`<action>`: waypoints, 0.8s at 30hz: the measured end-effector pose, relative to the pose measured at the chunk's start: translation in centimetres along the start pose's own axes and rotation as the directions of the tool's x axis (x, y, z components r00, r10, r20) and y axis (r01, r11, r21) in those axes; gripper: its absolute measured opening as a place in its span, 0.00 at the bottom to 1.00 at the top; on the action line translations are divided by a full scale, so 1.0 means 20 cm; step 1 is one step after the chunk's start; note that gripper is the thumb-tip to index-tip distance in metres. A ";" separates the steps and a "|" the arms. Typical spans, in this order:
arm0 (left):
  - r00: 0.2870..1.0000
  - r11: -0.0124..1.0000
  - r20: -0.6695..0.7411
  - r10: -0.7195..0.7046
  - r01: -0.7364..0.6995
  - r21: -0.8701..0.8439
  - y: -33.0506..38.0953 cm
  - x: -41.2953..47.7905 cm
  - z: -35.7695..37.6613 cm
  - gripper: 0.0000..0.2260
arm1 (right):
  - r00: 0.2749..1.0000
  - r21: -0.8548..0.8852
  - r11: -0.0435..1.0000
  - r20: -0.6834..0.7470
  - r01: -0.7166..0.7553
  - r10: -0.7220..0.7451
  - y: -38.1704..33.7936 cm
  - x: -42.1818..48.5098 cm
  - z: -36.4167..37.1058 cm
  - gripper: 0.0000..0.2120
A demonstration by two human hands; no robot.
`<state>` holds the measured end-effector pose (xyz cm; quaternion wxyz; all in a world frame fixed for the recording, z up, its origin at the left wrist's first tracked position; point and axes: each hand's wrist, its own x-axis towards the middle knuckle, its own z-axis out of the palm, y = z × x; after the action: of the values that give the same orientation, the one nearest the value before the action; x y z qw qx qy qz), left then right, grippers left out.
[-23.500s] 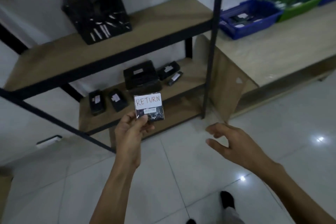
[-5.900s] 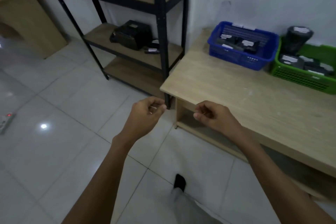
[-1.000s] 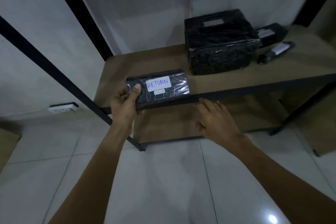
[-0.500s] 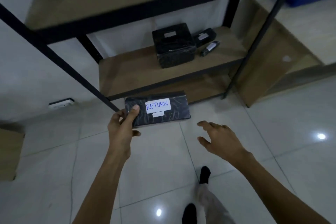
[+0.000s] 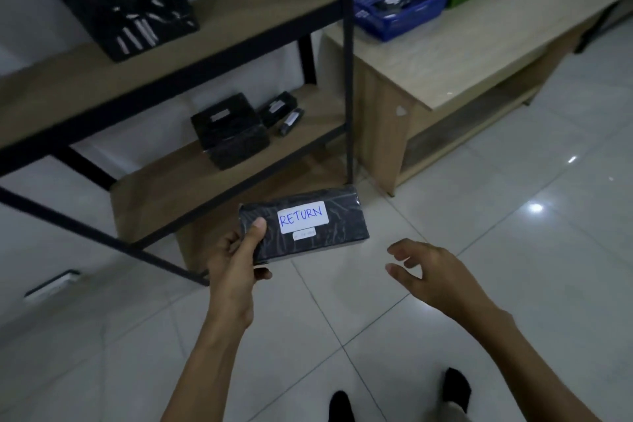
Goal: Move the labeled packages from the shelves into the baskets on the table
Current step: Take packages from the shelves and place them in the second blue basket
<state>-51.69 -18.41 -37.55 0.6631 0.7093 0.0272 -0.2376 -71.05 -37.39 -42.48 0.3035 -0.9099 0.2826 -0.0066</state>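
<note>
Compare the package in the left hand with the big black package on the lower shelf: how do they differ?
The held package is flat and slim; the shelf package is bulky and boxy. The left hand grips the held package over the floor; the shelf package sits on the lower shelf. The held one's label reads RETURN; the shelf one's is unreadable. Both are black-wrapped with white labels.

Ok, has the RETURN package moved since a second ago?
Yes. The RETURN package, in the left hand, has come off the middle shelf toward the person.
</note>
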 end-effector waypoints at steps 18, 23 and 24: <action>0.966 0.999 0.257 -0.031 0.022 0.040 -0.02 -0.23 2.04 0.13 | 0.979 0.166 0.979 -0.143 -0.121 0.145 1.45 0.05 -1.21 0.13; 0.963 0.999 0.268 -0.018 0.006 0.045 0.01 0.00 2.56 0.26 | 0.971 0.189 0.970 -0.154 -0.153 0.183 1.86 0.35 -1.47 0.13; 0.962 0.999 0.272 -0.012 0.002 0.035 0.01 0.06 2.67 0.27 | 0.970 0.184 0.970 -0.158 -0.156 0.186 1.93 0.42 -1.52 0.13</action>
<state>-66.57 -69.73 -38.16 0.6476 0.6809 -0.0657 -0.3356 -89.34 -83.81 -40.52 0.3539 -0.8487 0.3840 -0.0840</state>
